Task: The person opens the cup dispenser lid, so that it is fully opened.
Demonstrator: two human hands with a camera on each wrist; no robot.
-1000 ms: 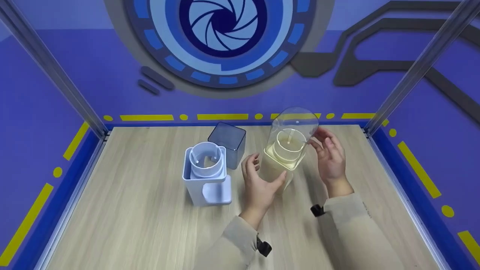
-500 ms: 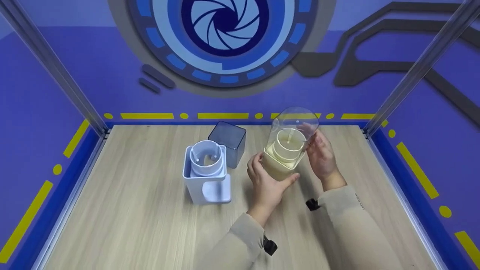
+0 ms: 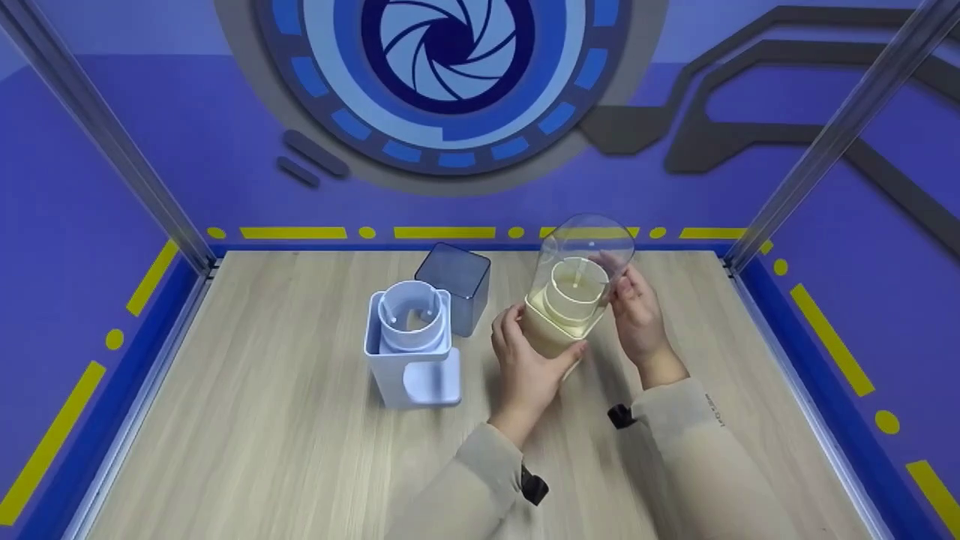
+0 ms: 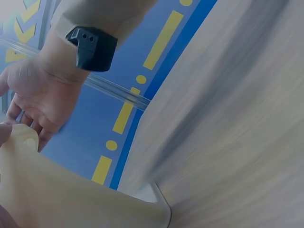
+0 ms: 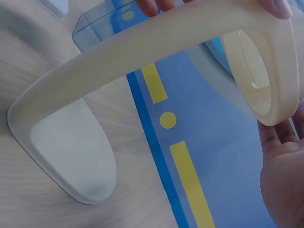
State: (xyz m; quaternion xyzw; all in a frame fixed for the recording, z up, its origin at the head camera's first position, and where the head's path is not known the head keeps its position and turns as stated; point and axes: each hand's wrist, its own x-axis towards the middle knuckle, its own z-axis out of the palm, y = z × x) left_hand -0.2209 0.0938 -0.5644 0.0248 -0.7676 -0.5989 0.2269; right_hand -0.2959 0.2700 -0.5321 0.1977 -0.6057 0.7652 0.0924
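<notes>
A cream-yellow stand (image 3: 553, 334) with a round collar (image 3: 579, 289) on top stands at right of centre in the head view. Behind the collar rises a clear cover (image 3: 589, 234). My left hand (image 3: 529, 371) grips the stand's body, fingers on its left side, thumb at the front. My right hand (image 3: 639, 319) touches the clear cover's right side; its fingers are partly seen through the plastic. The right wrist view shows the stand's curved body (image 5: 118, 54), flat foot (image 5: 76, 149) and ring (image 5: 280, 71), with the right hand (image 5: 287, 175) below the ring.
A light blue stand (image 3: 409, 375) of similar shape stands to the left of my left hand. Behind it sits a dark see-through box (image 3: 457, 281). The wooden table (image 3: 262, 420) ends at a patterned blue back wall (image 3: 450, 210) and metal side posts.
My left hand has closed round the cream-yellow stand. My right hand has moved left to the clear cover. The two stands and the dark box have stayed in place.
</notes>
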